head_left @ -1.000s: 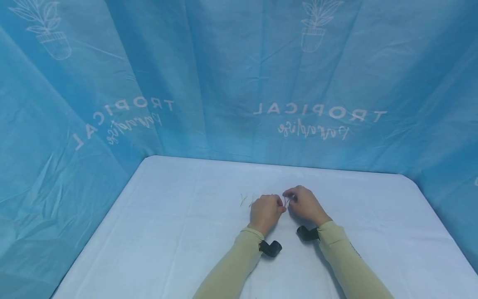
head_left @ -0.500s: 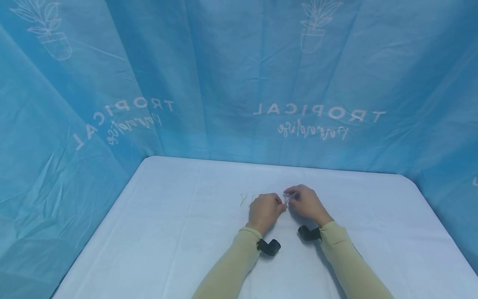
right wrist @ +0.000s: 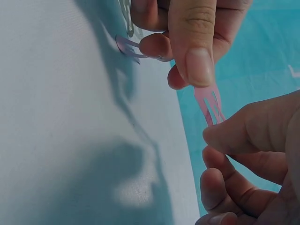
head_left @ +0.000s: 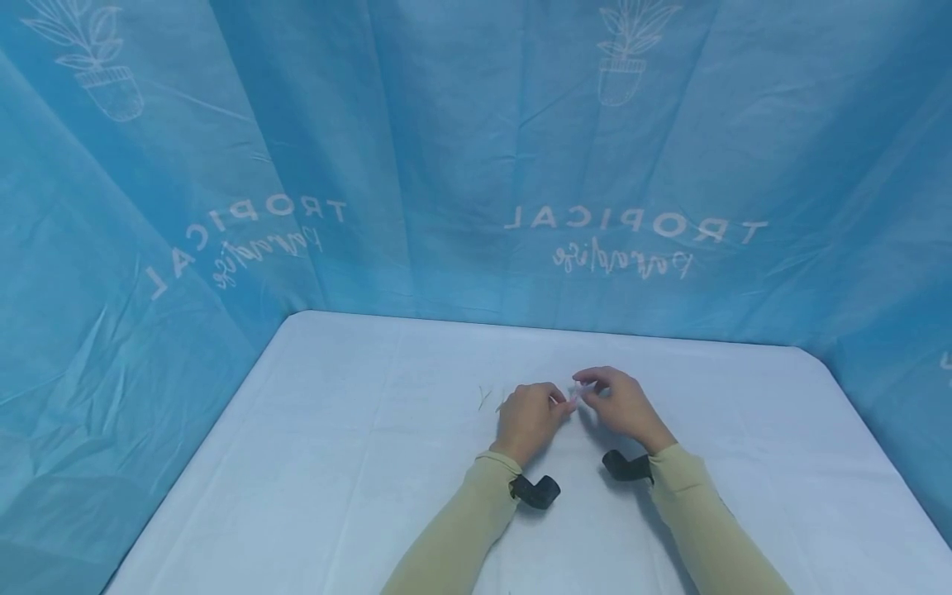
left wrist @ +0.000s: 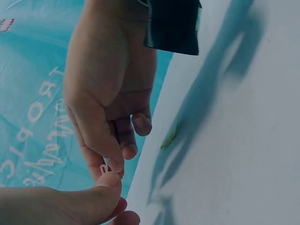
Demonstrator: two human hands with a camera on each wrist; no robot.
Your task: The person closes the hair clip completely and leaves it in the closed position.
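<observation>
Between my two hands is a pink snap hair clip (right wrist: 207, 102), seen closely in the right wrist view. My left hand (head_left: 530, 417) pinches its wide end between thumb and finger. My right hand (head_left: 621, 405) pinches the opposite end, its thumb (right wrist: 229, 136) on top and its other fingers curled below. In the left wrist view only a small loop of the clip (left wrist: 103, 168) shows between the fingertips. A purple hair clip (right wrist: 125, 45) overlaps my left fingertips in the right wrist view, with a pale green clip (right wrist: 126, 18) just beyond it.
A thin greenish clip (head_left: 485, 398) lies on the white-covered table (head_left: 335, 463), left of my left hand. Blue printed curtains (head_left: 446, 165) stand behind and beside the table. A black wrist camera (head_left: 537, 493) sits on my left wrist, another camera (head_left: 626, 465) on my right.
My right hand has shifted slightly to the right, and its forefinger sits a little higher. My left fingertips have edged right along with it, still pinching the hair clip.
</observation>
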